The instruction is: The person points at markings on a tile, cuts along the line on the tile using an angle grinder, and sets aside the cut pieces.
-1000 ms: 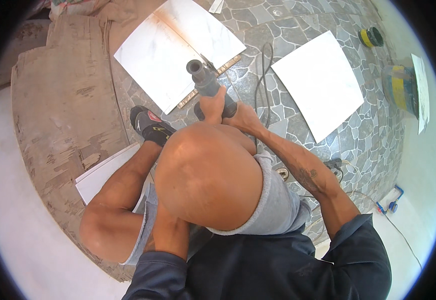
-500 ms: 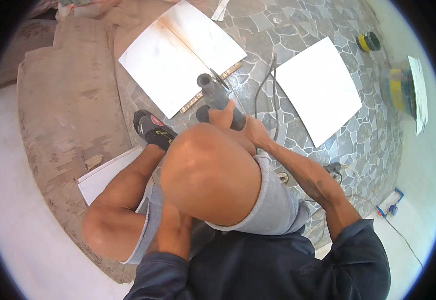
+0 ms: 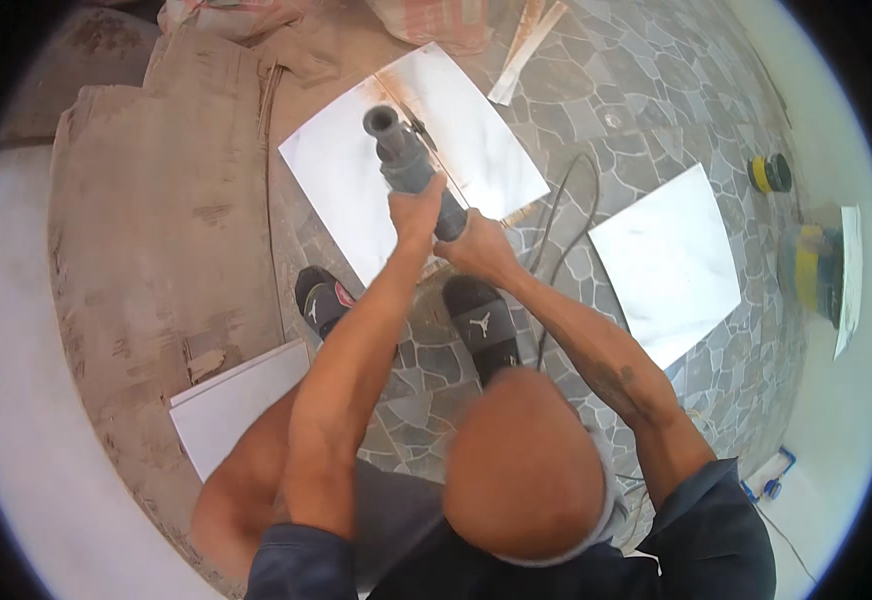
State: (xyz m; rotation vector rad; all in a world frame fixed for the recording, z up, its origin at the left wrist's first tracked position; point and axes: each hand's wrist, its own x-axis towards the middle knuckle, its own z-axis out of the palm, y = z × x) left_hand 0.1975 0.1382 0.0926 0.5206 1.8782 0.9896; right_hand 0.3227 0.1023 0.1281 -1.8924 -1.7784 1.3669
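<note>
The floor (image 3: pixel 646 90) is grey, irregular stonework; sacks (image 3: pixel 436 18) are cut off at the top edge. The left hand (image 3: pixel 416 213) and right hand (image 3: pixel 480 248) are clasped around a dark grey, tubular power tool (image 3: pixel 408 168) above a white slab (image 3: pixel 496 165); its thin dark disc (image 3: pixel 421 132) is hard to make out.

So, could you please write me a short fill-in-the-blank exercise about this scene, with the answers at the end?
1. The left hand and the right hand both grip the dark power tool; the one nearer its open round end is the ____ hand.
2. The separate tile at the picture's right is mostly ____ in colour.
3. The small dark cylinder at the far right has a band coloured ____.
4. The stone-patterned floor is mainly ____.

Missing words: left; white; yellow; grey.
</note>
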